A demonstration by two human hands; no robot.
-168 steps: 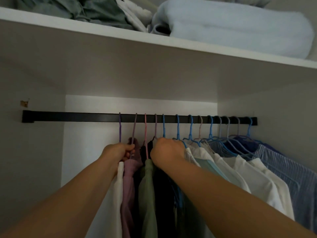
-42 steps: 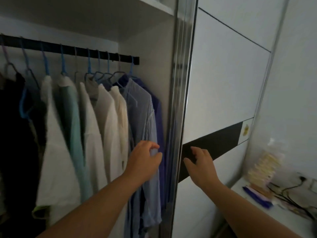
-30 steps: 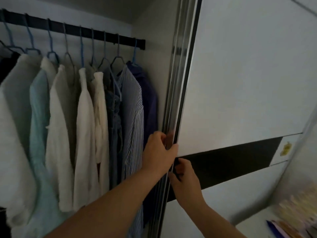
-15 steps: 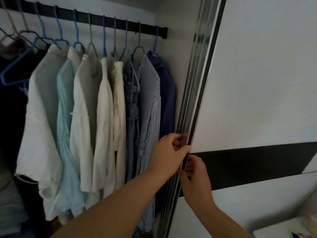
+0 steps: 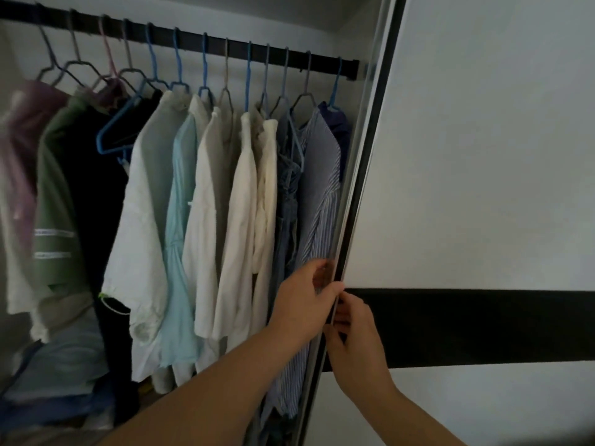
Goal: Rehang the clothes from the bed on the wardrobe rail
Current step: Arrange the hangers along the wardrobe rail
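Note:
A black wardrobe rail [image 5: 193, 41] runs across the top, carrying several hangers with clothes: white shirts [image 5: 141, 220], a light blue one [image 5: 178, 220], a striped blue shirt [image 5: 318, 204], and a green [image 5: 54, 204] and a dark garment at the left. My left hand [image 5: 302, 304] grips the metal edge [image 5: 354, 188] of the white sliding door [image 5: 483, 156], fingers curled round it. My right hand [image 5: 351, 329] holds the same edge just below, on the door's outer side.
The door has a black band [image 5: 483, 326] across its middle. Folded clothes [image 5: 58, 365] lie stacked low at the left inside the wardrobe. An empty blue hanger [image 5: 116, 136] hangs among the dark garments.
Both hands left the hangers, reached for the door edge and took hold of it. The view has shifted so more of the rail and clothes shows at the left.

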